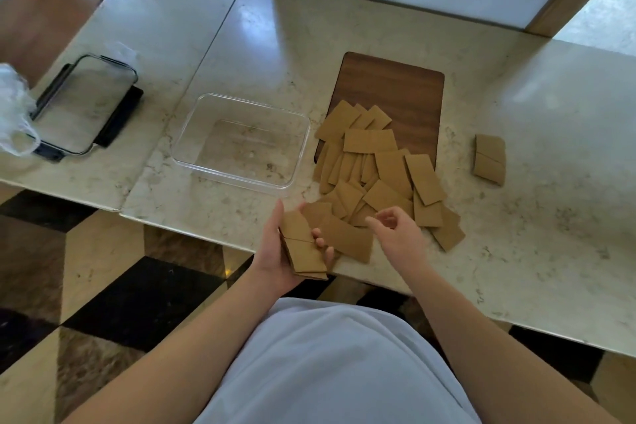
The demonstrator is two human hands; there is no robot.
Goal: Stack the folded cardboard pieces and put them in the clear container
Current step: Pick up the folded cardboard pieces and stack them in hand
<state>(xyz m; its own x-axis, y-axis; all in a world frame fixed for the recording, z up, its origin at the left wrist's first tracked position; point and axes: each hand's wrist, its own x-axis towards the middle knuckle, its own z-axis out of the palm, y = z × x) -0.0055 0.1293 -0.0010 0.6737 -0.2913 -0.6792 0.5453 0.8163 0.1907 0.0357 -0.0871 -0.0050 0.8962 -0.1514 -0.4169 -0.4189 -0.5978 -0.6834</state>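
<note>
A: Nearest item?
B: Left hand (275, 251) is gripping a small stack of cards (303, 248), fingers wrapping its edge, at the table's front edge. Right hand (399, 234) is hovering just beside it, half open, fingers curling, holding nothing.

A: Beyond the hands?
B: Loose pile of cards (378, 175) is lying directly past the right hand, spilling onto a wooden board (406, 93). Clear container (241, 144) is sitting empty, just beyond the left hand. One folded piece (489, 159) is lying well apart to the right.

A: Handling advice?
B: Probably square each card's edges against the held stack before adding more.

A: Surface, room?
B: Pale marble table (533, 251) is showing glare; a container lid (86, 103) is resting far left; the chequered floor (103, 286) is showing below.
</note>
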